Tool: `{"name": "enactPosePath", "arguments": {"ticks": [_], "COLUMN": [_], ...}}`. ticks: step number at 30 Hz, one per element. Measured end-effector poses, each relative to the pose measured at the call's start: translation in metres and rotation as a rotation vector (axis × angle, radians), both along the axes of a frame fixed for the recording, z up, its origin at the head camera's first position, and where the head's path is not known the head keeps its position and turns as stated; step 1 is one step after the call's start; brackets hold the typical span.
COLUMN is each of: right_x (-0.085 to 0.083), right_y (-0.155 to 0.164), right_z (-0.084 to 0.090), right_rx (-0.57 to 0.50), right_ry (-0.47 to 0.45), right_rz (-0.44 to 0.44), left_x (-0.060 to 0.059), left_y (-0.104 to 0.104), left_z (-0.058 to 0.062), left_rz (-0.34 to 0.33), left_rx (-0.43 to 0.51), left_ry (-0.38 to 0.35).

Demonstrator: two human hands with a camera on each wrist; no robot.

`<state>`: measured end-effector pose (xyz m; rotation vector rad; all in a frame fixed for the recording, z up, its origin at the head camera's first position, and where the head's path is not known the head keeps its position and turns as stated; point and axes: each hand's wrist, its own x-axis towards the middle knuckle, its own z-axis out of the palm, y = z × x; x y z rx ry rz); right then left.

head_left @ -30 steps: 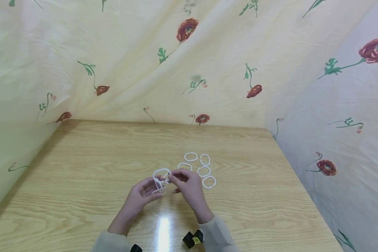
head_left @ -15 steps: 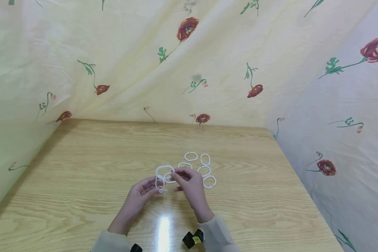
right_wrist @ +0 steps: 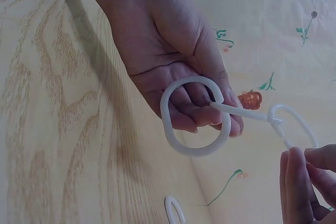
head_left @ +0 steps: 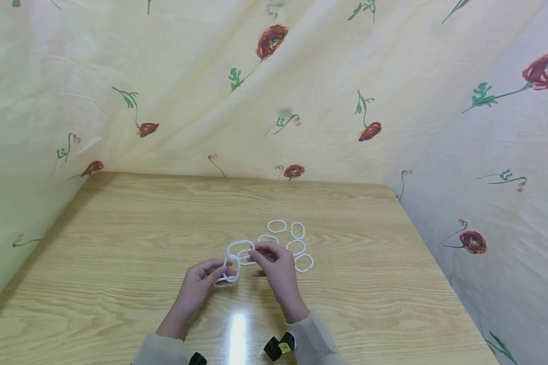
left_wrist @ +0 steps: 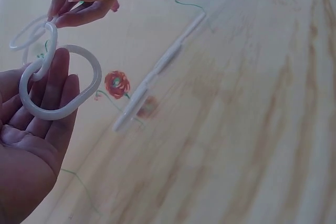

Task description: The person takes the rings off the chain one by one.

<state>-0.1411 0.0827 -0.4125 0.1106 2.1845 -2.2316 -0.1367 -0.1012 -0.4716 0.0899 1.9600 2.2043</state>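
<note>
White plastic oval rings, each with a small gap, are hooked together into a short chain between the hands. The left hand (head_left: 200,281) pinches one ring (head_left: 238,271) between thumb and fingers. From it a further ring (left_wrist: 94,80) hangs in front of the left palm. The right hand (head_left: 276,266) pinches the chain's upper ring (head_left: 230,245) at its right end. In the right wrist view, an end ring (right_wrist: 191,152) dangles in front of the right fingers, hooked near a ring running toward the left hand (right_wrist: 300,187).
Several loose white rings lie on the wooden table beyond and right of the hands, among them a rear ring (head_left: 276,232) and a near one (head_left: 304,271). Flowered cloth (head_left: 187,101) stands behind the table (head_left: 118,243) and along its sides.
The left hand has drawn slightly back and left, its thumb now closed on a ring, and a lower ring has swung down below it. The right hand has barely moved.
</note>
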Motion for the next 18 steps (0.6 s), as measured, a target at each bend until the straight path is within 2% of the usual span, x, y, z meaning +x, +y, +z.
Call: {"name": "enactPosePath", "arguments": {"ticks": [8, 18], "right_x": [0.000, 0.001], "right_y": [0.001, -0.001], "right_z": [-0.004, -0.012], "right_rx": [0.009, 0.042], "right_ry": [-0.011, -0.022], "right_rz": [-0.014, -0.015], "left_x": [-0.001, -0.001], "left_y": [0.004, 0.004], "left_z": [0.001, 0.002], "left_rz": [0.102, 0.146], "left_rx": [0.030, 0.049], "left_ry": [-0.043, -0.071]}}
